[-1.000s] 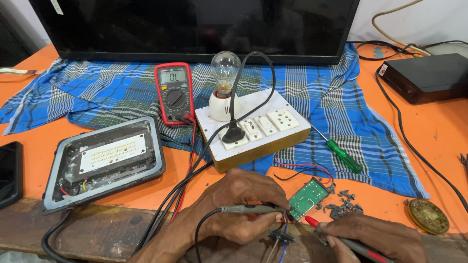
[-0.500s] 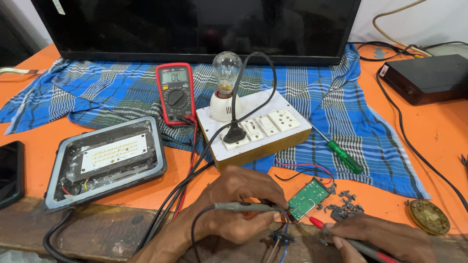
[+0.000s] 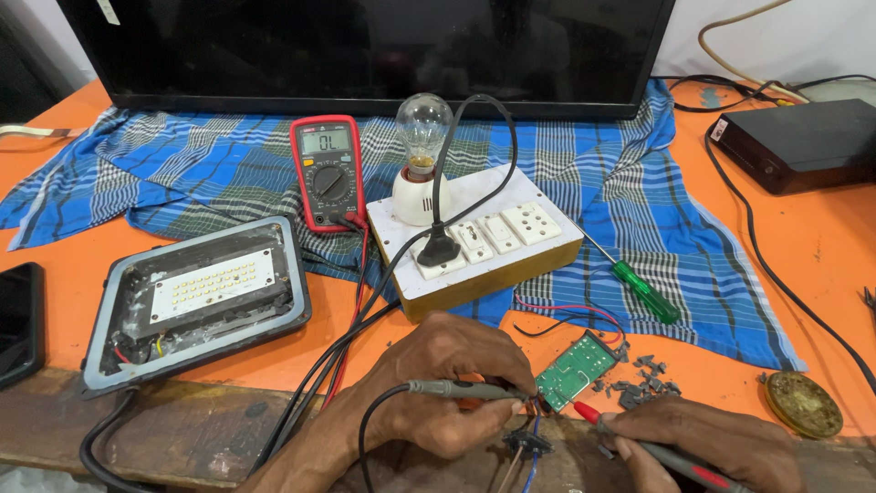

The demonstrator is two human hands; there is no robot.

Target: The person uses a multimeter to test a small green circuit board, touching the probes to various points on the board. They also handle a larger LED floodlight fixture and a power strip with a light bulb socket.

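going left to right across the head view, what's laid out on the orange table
black phone → grey LED floodlight housing → red multimeter → clear glass bulb → green-handled screwdriver → round brass tin

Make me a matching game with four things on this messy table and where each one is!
Things:
1. multimeter
2. screwdriver
3. circuit board
4. glass bulb

Places:
A. between the left hand and right hand
B. standing on the white socket box
C. lying right of the socket box, on the checked cloth
D. left of the bulb, on the cloth

Pairs: 1-D, 2-C, 3-A, 4-B
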